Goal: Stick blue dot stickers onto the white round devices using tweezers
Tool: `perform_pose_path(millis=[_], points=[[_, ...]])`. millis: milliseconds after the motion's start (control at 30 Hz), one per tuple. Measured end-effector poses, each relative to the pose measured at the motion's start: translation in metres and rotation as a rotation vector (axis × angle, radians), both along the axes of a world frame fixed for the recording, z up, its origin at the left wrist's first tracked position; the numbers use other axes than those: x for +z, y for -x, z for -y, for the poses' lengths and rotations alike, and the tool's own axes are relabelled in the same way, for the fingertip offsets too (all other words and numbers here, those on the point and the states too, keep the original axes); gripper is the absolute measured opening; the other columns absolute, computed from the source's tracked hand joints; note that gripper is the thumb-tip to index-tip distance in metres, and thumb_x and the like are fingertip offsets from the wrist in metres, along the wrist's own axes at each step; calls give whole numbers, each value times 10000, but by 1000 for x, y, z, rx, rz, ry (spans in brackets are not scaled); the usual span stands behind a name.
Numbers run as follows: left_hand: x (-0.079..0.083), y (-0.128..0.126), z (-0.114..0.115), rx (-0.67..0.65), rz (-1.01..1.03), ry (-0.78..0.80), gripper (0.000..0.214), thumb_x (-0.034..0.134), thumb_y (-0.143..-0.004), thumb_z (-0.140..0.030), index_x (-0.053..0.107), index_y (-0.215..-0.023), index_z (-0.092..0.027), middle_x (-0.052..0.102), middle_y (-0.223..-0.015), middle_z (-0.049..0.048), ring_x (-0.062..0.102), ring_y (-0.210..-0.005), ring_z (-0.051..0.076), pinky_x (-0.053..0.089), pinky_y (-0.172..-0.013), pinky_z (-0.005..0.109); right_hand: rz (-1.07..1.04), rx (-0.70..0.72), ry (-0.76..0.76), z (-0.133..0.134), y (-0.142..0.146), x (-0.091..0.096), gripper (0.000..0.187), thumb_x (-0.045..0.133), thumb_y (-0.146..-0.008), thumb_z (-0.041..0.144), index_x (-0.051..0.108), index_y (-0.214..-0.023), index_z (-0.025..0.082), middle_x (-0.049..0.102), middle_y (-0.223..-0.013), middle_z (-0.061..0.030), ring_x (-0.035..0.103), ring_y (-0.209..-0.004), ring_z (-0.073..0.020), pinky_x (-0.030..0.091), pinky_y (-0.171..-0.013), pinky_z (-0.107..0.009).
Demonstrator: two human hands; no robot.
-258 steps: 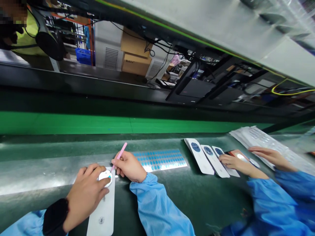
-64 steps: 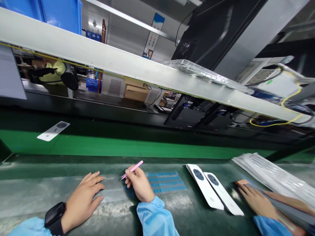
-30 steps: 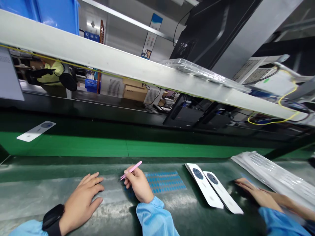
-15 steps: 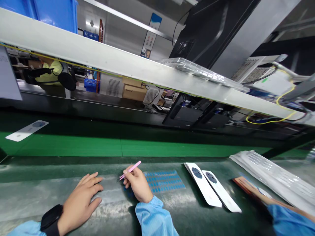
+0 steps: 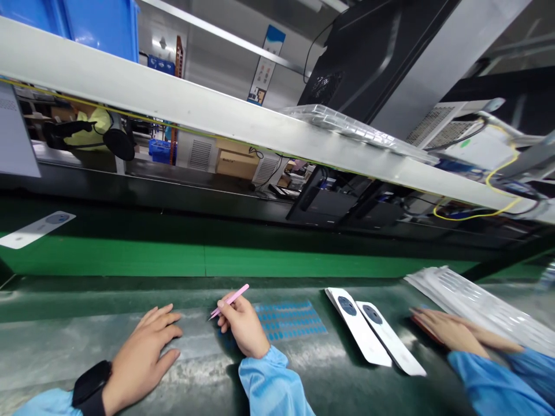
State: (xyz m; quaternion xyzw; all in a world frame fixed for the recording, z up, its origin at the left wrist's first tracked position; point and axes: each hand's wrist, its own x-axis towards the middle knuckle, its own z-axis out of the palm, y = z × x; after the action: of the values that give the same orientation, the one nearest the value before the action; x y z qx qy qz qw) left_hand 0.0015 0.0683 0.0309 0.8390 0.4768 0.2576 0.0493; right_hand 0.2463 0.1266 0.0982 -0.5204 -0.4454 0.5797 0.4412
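Note:
My left hand (image 5: 145,352) lies flat on the green work surface (image 5: 203,370), fingers spread, with nothing in it. A black watch (image 5: 92,384) is on that wrist. My right hand (image 5: 243,326) pinches a pair of pink tweezers (image 5: 234,297), their tips pointing down and left just above the surface. Partly under my right hand lies a clear sheet with rows of blue oval stickers (image 5: 295,320). Right of the sheet are white elongated panels with dark oval ends, one pile (image 5: 362,335) leaning beside another panel (image 5: 394,344).
A co-worker's hands (image 5: 455,332) press on a reddish flat object at the right, beside stacked clear plastic trays (image 5: 481,306). Behind the work surface runs a green belt (image 5: 260,257) carrying a white panel (image 5: 37,230). A white shelf beam (image 5: 195,101) crosses above.
The belt has shifted left, taking the white panel with it. At the right, the co-worker's hands have come together over the reddish object. My own hands have stayed in place.

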Motion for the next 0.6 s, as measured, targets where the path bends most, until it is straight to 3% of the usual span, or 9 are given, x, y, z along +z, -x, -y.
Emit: perform_pose_path(millis=[167, 333, 600], points=[[-1, -1, 0, 4, 13, 13, 258, 649, -856, -297, 726, -1086, -384, 779, -1318, 19, 685, -1311, 397, 625, -1089, 623, -30, -5, -61, 2, -2, -5, 379, 880, -633, 546, 628, -677, 267, 638, -555, -44, 526, -440, -142, 385, -430, -259], [0, -1, -1, 1, 5, -22, 245, 667, -848, -305, 727, -1076, -371, 792, -1287, 44, 704, -1279, 391, 644, -1069, 592, -4, 19, 3, -1, -1, -2, 576, 890, -504, 641, 575, -702, 201, 590, -515, 6, 514, -421, -123, 372, -405, -219], [2, -2, 1, 15, -11, -8, 249, 633, -859, -311, 727, -1077, -384, 784, -1311, 5, 701, -1282, 389, 651, -1054, 624, 12, -4, 20, 0, 1, 2, 661, 900, -456, 713, 566, -698, 197, 583, -510, 22, 522, -423, -117, 386, -407, -214]])
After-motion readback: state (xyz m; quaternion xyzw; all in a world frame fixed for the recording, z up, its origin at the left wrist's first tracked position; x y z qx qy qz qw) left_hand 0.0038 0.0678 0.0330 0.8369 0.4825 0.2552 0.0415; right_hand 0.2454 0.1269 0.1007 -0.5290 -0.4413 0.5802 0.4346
